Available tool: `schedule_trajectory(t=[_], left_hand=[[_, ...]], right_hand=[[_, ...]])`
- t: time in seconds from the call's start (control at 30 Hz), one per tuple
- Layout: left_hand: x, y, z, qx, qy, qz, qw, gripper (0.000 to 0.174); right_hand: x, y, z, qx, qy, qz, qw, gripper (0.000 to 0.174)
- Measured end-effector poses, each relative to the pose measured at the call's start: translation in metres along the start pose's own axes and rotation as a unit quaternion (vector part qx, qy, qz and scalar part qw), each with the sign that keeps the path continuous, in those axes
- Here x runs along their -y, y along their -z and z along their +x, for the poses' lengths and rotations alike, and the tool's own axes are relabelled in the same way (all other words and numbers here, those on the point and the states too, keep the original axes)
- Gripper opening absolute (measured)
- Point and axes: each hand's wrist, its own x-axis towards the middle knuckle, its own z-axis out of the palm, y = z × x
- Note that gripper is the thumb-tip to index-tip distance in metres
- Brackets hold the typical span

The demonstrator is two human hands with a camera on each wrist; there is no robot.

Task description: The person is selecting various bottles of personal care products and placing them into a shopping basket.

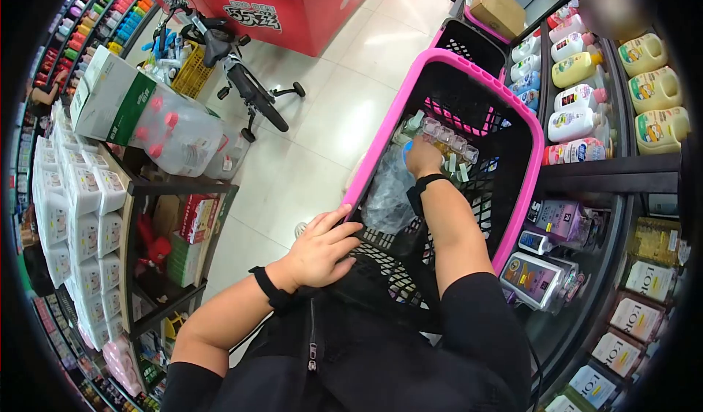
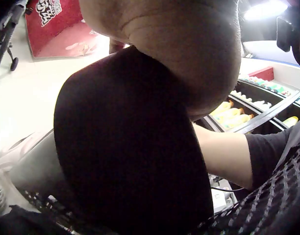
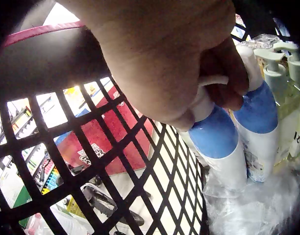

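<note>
My right hand (image 1: 423,159) reaches down inside a black mesh basket with a pink rim (image 1: 538,145). In the right wrist view, its fingers curl round the white top of a blue-and-white bottle (image 3: 216,139). A second blue-and-white bottle (image 3: 258,110) stands right beside it. Pump bottles (image 3: 275,73) with pale green heads are close by, and a crumpled clear plastic bag (image 1: 388,196) lies in the basket near the hand. My left hand (image 1: 322,251) rests at the basket's near left corner, fingertips at the pink rim; the left wrist view shows mostly dark basket wall.
Shelves on the right hold jugs (image 1: 659,83), white bottles (image 1: 575,123) and boxed goods (image 1: 637,317). To the left stand a shelf unit with stacked white tubs (image 1: 84,229) and large clear jugs (image 1: 179,141). A small bicycle (image 1: 245,83) and a red freezer (image 1: 278,17) are ahead.
</note>
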Motion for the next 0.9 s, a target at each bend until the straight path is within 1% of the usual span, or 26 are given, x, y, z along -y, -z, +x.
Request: schedule_trajectory(t=[0.07, 0.1, 0.2, 0.33, 0.4, 0.43, 0.5, 0.57, 0.67, 0.7, 0.73, 0.77, 0.8, 0.87, 0.9], left_hand=[[-0.001, 0.001, -0.001, 0.002, 0.006, 0.005, 1.0, 0.029], [-0.002, 0.001, 0.0, 0.003, 0.009, 0.011, 1.0, 0.029], [-0.002, 0.001, 0.001, 0.012, 0.011, 0.015, 1.0, 0.029], [-0.003, -0.001, 0.001, 0.012, 0.016, 0.015, 1.0, 0.029], [-0.002, -0.002, -0.001, 0.011, 0.017, 0.018, 1.0, 0.029], [-0.003, -0.002, -0.001, 0.016, 0.023, 0.023, 0.999, 0.029], [-0.003, -0.002, -0.002, 0.02, 0.017, 0.025, 0.999, 0.028], [-0.003, -0.001, -0.001, 0.022, 0.016, 0.024, 0.999, 0.028], [-0.003, -0.003, -0.002, 0.012, 0.009, 0.021, 1.0, 0.027], [-0.002, -0.004, -0.002, 0.002, -0.001, 0.024, 1.0, 0.027], [-0.002, -0.005, -0.002, -0.005, -0.016, 0.025, 1.0, 0.026], [-0.005, -0.003, -0.001, -0.004, -0.019, 0.029, 0.999, 0.024], [-0.004, -0.005, -0.001, -0.014, -0.034, 0.008, 0.999, 0.024], [-0.004, -0.005, -0.001, -0.007, -0.046, -0.031, 0.998, 0.024], [-0.004, -0.006, -0.002, -0.007, -0.057, -0.029, 0.998, 0.024]], right_hand=[[0.002, -0.002, 0.004, -0.005, 0.0, 0.008, 1.0, 0.028], [0.007, 0.007, 0.0, 0.004, -0.007, 0.01, 1.0, 0.029], [-0.001, -0.003, 0.007, -0.014, 0.003, -0.009, 1.0, 0.03], [-0.001, -0.003, 0.011, 0.036, -0.003, -0.032, 0.999, 0.033], [0.004, 0.011, 0.005, 0.069, 0.001, -0.039, 0.997, 0.034], [0.007, 0.019, 0.001, 0.089, -0.015, -0.026, 0.996, 0.034], [0.007, 0.013, -0.01, -0.003, 0.012, -0.039, 0.999, 0.032], [0.006, 0.014, -0.021, -0.1, 0.034, -0.054, 0.993, 0.029], [-0.004, 0.03, -0.037, -0.092, 0.054, 0.025, 0.994, 0.03], [-0.008, 0.041, -0.045, -0.06, 0.048, 0.045, 0.996, 0.03], [-0.012, 0.051, -0.057, -0.053, 0.027, 0.046, 0.997, 0.03], [-0.019, 0.058, -0.064, -0.023, 0.027, 0.054, 0.998, 0.03], [-0.029, 0.065, -0.073, 0.004, 0.02, 0.065, 0.998, 0.03], [-0.043, 0.082, -0.105, 0.01, 0.007, 0.072, 0.997, 0.031], [-0.047, 0.106, -0.136, 0.002, 0.0, 0.077, 0.997, 0.031]])
